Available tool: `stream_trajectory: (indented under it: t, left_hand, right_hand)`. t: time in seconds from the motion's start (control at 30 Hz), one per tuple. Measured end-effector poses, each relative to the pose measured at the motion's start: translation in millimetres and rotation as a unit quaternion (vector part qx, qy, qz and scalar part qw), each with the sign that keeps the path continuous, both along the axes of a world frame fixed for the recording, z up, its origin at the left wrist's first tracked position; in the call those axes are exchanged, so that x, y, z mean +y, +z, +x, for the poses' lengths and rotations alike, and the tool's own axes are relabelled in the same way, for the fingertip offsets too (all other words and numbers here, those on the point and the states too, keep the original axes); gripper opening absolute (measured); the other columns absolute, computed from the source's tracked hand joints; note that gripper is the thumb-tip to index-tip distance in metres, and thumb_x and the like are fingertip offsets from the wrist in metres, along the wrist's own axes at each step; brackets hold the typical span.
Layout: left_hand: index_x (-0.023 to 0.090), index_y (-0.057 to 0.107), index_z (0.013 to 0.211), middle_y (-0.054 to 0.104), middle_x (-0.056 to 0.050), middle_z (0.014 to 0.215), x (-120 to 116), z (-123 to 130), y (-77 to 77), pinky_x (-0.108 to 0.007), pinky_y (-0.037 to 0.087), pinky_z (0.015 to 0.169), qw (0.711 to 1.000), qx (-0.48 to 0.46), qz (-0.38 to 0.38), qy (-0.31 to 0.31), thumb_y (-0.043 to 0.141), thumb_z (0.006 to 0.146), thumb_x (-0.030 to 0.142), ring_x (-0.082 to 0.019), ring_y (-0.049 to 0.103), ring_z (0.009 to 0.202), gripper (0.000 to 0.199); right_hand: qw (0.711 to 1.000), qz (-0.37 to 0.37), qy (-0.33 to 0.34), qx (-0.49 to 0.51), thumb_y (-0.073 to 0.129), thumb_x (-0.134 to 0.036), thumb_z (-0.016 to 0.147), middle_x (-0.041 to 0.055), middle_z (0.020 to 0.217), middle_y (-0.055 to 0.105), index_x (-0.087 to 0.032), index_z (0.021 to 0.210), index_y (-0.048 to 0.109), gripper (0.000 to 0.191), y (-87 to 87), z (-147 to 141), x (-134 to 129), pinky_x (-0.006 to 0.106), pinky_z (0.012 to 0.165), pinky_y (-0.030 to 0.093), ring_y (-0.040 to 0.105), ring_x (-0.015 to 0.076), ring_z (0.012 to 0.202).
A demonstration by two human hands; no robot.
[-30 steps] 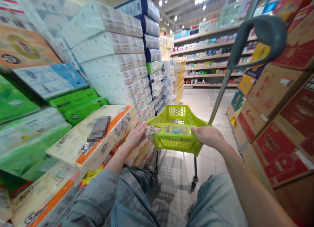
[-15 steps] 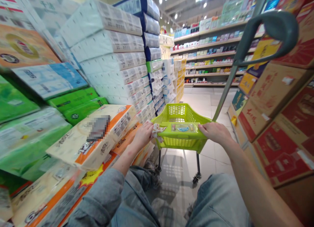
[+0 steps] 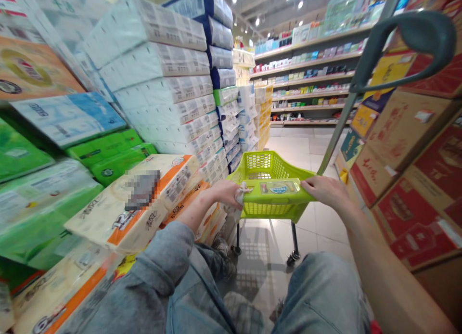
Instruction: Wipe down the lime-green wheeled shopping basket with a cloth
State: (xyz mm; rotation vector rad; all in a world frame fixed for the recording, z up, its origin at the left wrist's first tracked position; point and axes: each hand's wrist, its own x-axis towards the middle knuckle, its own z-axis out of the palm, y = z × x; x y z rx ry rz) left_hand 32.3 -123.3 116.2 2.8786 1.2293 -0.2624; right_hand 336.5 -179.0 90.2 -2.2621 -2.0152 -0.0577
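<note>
Left hand (image 3: 227,191) clutches crumpled cloth (image 3: 239,199) at green basket cart (image 3: 272,211); right hand (image 3: 325,191) grips opposite corner, firm bracing advisable.

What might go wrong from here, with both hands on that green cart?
The green cart stands on wheels, so pressure from the left hand and right hand might roll it. The crumpled wipe or cloth at the left hand could slip off. The left sleeve, near the cream pack, might nudge the pixelated grey object lying there.
</note>
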Motion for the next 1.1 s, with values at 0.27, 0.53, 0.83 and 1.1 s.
stream_trajectory:
  t: [0.27, 0.53, 0.83, 1.1]
  left_hand:
    - [0.021, 0.068, 0.073, 0.06, 0.001, 0.059, 4, 17, 6.6, -0.022, 0.033, 0.053, 0.996, 0.009, -0.09, 0.013, 0.058, 0.054, 0.069, -0.013, 0.053, 0.055, 0.053]
    - [0.024, 0.065, 0.087, 0.066, -0.002, 0.073, -12, 20, -13.1, -0.023, 0.036, 0.056, 0.997, -0.041, 0.067, -0.001, 0.052, 0.069, 0.058, -0.018, 0.061, 0.066, 0.041]
    - [0.018, 0.059, 0.099, 0.061, -0.008, 0.085, -37, 31, -52.7, -0.035, 0.039, 0.077, 0.949, -0.172, 0.264, -0.008, 0.049, 0.082, 0.04, -0.022, 0.055, 0.082, 0.029]
    - [0.016, 0.046, 0.126, 0.054, -0.012, 0.114, -58, 40, -84.1, -0.042, 0.027, 0.099, 0.892, -0.301, 0.338, 0.005, 0.048, 0.083, 0.03, -0.025, 0.046, 0.108, 0.045]
  right_hand:
    - [0.999, 0.009, 0.012, 0.034, 0.032, -0.047, 0.081, 0.0055, 0.088, 0.069, -0.024, 0.091, 0.071, 0.046, -1.6, 17, 10, 0.026, 0.056, 0.033, 0.06, 0.0208, 0.078]
    - [0.996, 0.027, -0.081, 0.027, 0.028, -0.046, 0.086, 0.0094, 0.092, 0.068, -0.023, 0.087, 0.071, 0.049, -4.0, 17, 16, 0.03, 0.062, 0.037, 0.061, 0.024, 0.082]
    - [0.986, 0.144, 0.047, 0.07, 0.019, -0.056, 0.09, 0.003, 0.102, 0.066, -0.027, 0.102, 0.065, 0.055, -10.0, -24, 7, 0.027, 0.064, 0.038, 0.061, 0.0195, 0.087]
    - [0.989, 0.106, 0.095, 0.037, 0.019, -0.055, 0.091, 0.0061, 0.094, 0.066, -0.021, 0.089, 0.065, 0.057, -3.5, -32, 16, 0.027, 0.07, 0.039, 0.059, 0.0186, 0.09]
